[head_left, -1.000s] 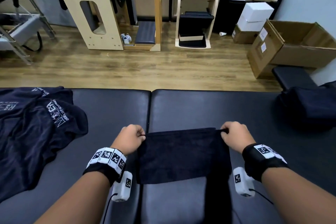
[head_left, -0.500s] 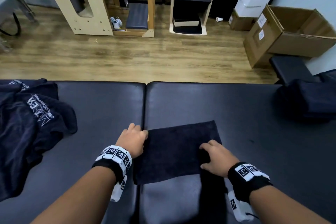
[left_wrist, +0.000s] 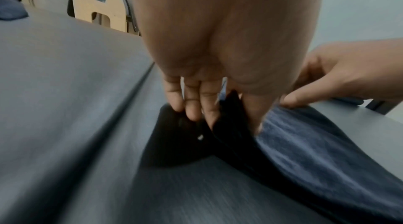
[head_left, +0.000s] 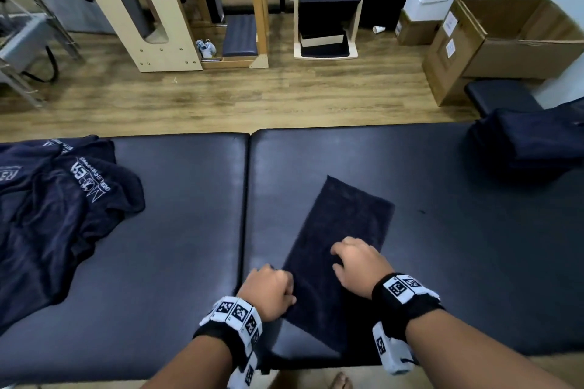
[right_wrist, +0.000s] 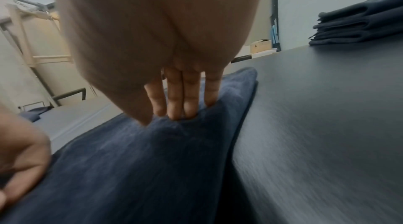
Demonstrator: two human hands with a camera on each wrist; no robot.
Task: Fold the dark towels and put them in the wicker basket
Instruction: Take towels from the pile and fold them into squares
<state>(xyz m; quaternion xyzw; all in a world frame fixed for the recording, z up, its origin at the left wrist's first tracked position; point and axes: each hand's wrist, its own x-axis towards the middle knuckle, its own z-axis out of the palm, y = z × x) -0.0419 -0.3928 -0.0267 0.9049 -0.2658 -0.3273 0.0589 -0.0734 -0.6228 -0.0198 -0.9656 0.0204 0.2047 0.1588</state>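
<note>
Towel [head_left: 344, 230] lies folded lengthwise on the black bench [head_left: 177, 230] near my edge; I read left hand [head_left: 268, 292] pinching its near-left edge to lift the next fold, right hand [head_left: 357, 265] pressing flat-fingered on top as anchor.

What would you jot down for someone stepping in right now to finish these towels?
Left hand: grip on the near left edge of the half-folded towel, fingers curled round it.
Right hand: fingers pressing down on top of the towel.
The towel lies angled on the padded table.
Done: a stack of folded towels at the table's far right.
Left: finish this fold; fold the unfolded pile at the left. No wicker basket in view.
</note>
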